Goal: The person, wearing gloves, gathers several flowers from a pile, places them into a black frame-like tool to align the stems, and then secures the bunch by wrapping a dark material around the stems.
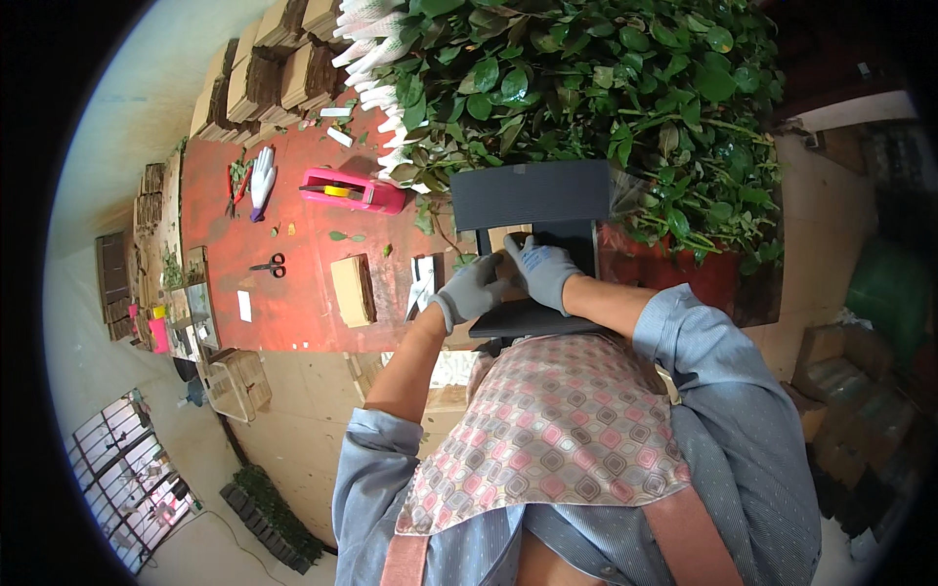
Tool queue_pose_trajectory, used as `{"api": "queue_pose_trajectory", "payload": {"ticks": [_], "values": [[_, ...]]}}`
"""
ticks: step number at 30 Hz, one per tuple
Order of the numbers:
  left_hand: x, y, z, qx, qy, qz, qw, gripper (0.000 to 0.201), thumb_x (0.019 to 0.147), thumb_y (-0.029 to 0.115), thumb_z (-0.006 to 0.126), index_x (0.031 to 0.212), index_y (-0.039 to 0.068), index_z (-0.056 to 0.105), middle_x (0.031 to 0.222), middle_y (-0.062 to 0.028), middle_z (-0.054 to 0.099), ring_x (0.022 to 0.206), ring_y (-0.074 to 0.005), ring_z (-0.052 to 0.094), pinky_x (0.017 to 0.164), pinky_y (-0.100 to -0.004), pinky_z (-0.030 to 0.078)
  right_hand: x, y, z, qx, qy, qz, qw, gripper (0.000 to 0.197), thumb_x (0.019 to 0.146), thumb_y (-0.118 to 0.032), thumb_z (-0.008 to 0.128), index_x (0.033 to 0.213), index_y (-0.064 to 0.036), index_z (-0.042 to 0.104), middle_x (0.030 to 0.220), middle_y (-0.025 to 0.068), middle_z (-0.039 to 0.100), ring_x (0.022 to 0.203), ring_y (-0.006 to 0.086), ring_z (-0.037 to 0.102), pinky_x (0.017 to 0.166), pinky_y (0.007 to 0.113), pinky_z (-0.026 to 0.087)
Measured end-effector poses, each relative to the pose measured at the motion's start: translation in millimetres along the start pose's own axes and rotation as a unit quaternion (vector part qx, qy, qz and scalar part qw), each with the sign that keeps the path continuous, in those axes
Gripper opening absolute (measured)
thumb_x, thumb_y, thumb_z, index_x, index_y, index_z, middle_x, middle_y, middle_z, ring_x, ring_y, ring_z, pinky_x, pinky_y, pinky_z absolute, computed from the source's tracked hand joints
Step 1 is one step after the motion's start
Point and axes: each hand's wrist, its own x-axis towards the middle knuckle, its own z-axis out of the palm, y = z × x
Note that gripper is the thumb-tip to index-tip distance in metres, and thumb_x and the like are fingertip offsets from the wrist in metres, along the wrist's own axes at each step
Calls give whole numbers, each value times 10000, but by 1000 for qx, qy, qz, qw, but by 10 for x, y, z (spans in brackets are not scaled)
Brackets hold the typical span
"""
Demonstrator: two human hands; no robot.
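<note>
Two grey-gloved hands meet over a black frame, and we take that frame as our landmark. The left hand (473, 293) reaches across the left side of the black frame (532, 200), its fingers drawn close together and directed inward. The right hand (543, 271) bends over the hollow middle of the frame, fingers curled down and near the left hand's fingertips. We see a tan piece (503, 237) lying inside the frame, at the far left of its hollow, just beyond the fingers and partly covered by them; whether either hand grips it, we cannot tell. Nearest us, a patterned apron (562, 430) comes up to the near edge of the frame.

Just left of the frame, beside the left hand, we find a white-and-dark item (421, 278) of unclear kind, then a stack of brown cardboard (350, 293). Farther left of the frame lie black-handled scissors (277, 265) on the red table (303, 327). A pink tape dispenser (376, 192) sits to the frame's far left, with a white glove (262, 181) well past it. Beyond the frame and to its right, we see a broad heap of leafy green stems (606, 88).
</note>
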Motion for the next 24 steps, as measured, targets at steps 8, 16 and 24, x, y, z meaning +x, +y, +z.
{"api": "queue_pose_trajectory", "payload": {"ticks": [8, 16, 24], "values": [[-75, -297, 222, 153, 65, 83, 983, 662, 830, 118, 643, 1448, -41, 464, 1400, -239, 559, 1097, -313, 651, 911, -370, 532, -32, 38, 107, 27, 41, 5, 999, 794, 895, -271, 699, 1532, -12, 302, 1378, 340, 529, 1034, 397, 697, 821, 461, 572], [-48, -308, 214, 200, 58, 118, 971, 662, 807, 100, 653, 1434, -29, 485, 1489, -245, 489, 1192, -361, 622, 961, -398, 521, -3, 81, 152, 74, 32, 2, 997, 790, 887, -265, 691, 1519, 0, 300, 1216, 311, 615, 1015, 410, 687, 831, 478, 558], [-187, 239, 3, 155, -33, 30, 987, 577, 877, 265, 696, 1375, 5, 564, 1315, -228, 632, 1128, -352, 658, 934, -407, 532, 30, 120, 183, 21, 35, -16, 999, 816, 880, -259, 693, 1548, -37, 282, 1255, 301, 605, 1038, 386, 690, 841, 465, 556]]}}
